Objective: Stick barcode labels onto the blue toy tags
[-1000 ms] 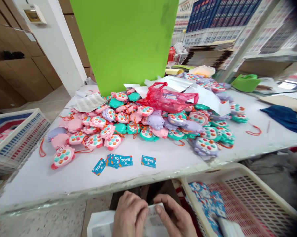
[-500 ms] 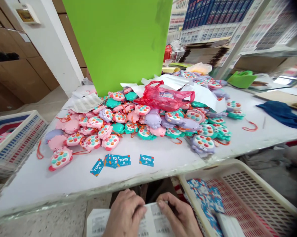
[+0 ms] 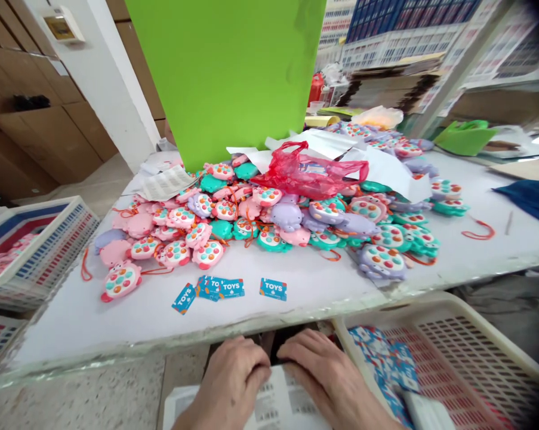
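Note:
Below the table's front edge, my left hand and my right hand both rest on a white sheet of barcode labels, fingers curled and pressing on it. On the white table above lie several blue "TOYS" cards. Behind them spreads a heap of pink, teal and purple animal-shaped toys, and a single pink toy lies apart at the left.
A red plastic bag and white papers lie on the heap, before a tall green board. A pale basket holding blue packets stands at right. Striped baskets stand at left. Blue cloth is far right.
My hands have moved slightly up and closer together on the label sheet. The view has shifted a little; the table's contents stay put.

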`<act>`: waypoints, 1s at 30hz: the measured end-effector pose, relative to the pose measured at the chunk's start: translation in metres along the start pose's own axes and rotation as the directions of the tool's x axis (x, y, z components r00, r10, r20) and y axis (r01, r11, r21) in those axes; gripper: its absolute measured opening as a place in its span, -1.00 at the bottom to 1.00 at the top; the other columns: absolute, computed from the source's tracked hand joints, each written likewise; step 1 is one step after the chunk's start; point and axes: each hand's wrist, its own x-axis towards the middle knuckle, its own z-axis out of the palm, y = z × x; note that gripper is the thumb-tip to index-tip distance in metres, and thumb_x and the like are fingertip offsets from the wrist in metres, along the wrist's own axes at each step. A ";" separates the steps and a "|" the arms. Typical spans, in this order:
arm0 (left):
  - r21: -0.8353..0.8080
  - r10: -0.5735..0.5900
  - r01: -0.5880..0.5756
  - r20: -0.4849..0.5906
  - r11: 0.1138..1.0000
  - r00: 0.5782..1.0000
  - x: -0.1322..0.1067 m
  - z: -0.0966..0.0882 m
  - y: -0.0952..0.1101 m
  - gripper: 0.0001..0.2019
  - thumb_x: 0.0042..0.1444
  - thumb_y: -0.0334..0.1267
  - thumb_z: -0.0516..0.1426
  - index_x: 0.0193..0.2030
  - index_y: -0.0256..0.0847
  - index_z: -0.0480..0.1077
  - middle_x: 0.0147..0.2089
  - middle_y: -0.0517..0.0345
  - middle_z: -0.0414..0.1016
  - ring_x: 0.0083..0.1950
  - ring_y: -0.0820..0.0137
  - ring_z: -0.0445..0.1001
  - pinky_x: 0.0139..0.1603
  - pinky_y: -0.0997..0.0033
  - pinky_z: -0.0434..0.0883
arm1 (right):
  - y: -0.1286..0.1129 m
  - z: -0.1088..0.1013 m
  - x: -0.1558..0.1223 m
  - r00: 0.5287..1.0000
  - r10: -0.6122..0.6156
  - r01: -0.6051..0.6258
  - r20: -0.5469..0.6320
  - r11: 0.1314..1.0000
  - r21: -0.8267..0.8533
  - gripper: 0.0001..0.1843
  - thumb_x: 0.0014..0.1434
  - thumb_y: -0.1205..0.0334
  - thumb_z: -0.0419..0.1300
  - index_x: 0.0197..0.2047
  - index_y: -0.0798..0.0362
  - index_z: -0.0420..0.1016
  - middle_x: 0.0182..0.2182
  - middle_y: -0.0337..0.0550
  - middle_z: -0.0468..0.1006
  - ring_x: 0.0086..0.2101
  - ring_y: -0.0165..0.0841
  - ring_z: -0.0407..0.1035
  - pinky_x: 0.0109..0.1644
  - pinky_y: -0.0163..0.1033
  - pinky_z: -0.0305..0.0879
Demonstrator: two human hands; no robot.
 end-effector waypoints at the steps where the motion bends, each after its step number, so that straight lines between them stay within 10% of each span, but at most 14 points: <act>1: 0.003 -0.001 0.001 0.013 1.000 1.000 0.001 -0.001 0.001 -0.81 0.02 -0.51 0.09 -0.42 -0.24 0.50 -0.40 0.11 0.53 -0.34 0.32 0.45 -0.31 0.44 0.26 | 0.000 0.001 0.001 1.000 -0.017 0.017 0.006 1.000 -0.011 -0.83 0.28 0.25 0.02 -0.30 -0.01 0.42 -0.36 -0.19 0.50 -0.31 -0.30 0.37 -0.20 -0.21 0.28; 30: -0.258 -0.314 0.314 0.041 0.914 0.948 -0.028 -0.025 -0.019 -0.82 -0.04 -0.33 0.05 -0.48 -0.25 0.48 -0.49 0.17 0.49 -0.41 0.37 0.42 -0.39 0.51 0.24 | 0.000 -0.004 0.008 0.994 -0.053 0.063 0.096 0.993 -0.096 -0.81 0.26 0.34 0.02 -0.35 0.00 0.40 -0.43 -0.26 0.49 -0.39 -0.36 0.40 -0.27 -0.29 0.23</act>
